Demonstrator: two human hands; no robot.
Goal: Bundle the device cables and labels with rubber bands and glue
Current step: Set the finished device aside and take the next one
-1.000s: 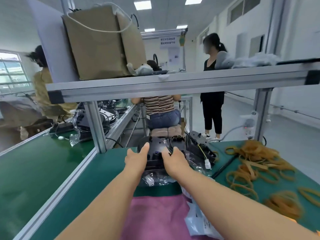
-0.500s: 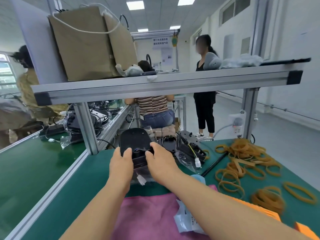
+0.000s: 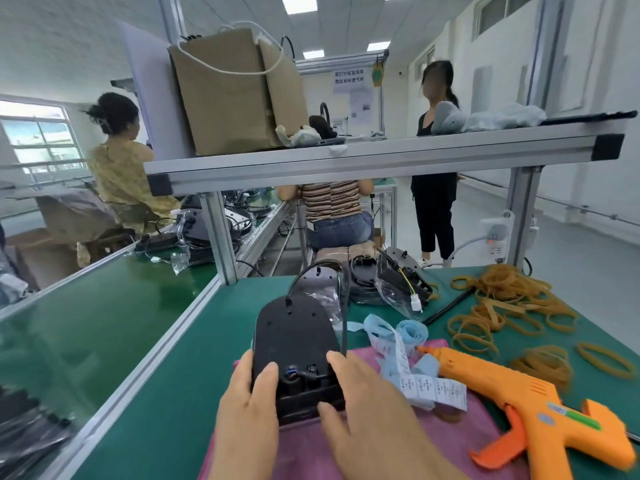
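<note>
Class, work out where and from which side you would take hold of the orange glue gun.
Grip the handle, coming from the near right side. The glue gun lies flat on its side, handle toward the wearer, nozzle aimed far-left at the label roll.

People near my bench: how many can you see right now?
3. One in a yellow top sits at the left bench; one in a striped top sits beyond the shelf, centre; one in black stands to the right. The shelf may hide others.
</note>
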